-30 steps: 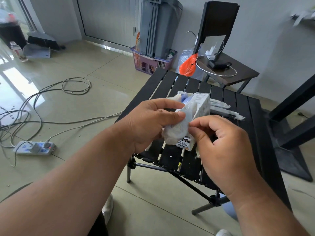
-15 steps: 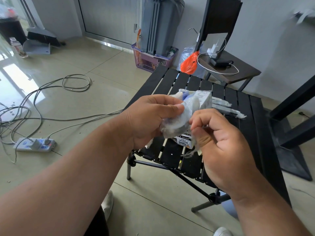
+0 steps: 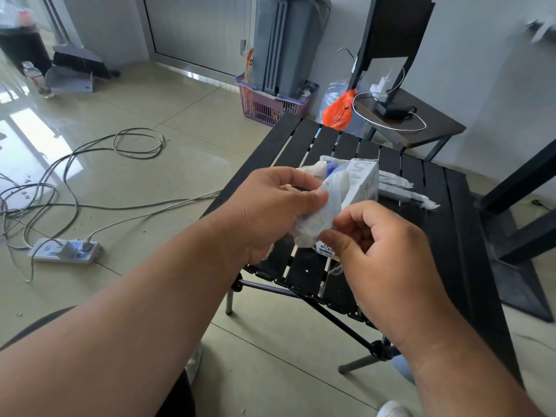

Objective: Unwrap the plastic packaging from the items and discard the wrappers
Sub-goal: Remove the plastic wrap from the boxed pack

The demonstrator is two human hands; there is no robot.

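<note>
I hold a small white box above the near edge of the black slatted table. Crumpled clear plastic wrap clings to the box's near side. My left hand grips the bunched wrap and the box, thumb on top. Lower right of the box, my right hand has curled fingers that pinch the wrap at the box's lower edge. More wrapped items lie on the table behind the box, partly hidden by it.
A dark side table with a charger and white cable stands behind. An orange bag and a purple basket sit on the floor beyond. Cables and a power strip lie on the tiles at left.
Both hands with the box have shifted slightly up and right in view. My right hand's fingers have curled tighter on the wrap at the box's lower edge.
</note>
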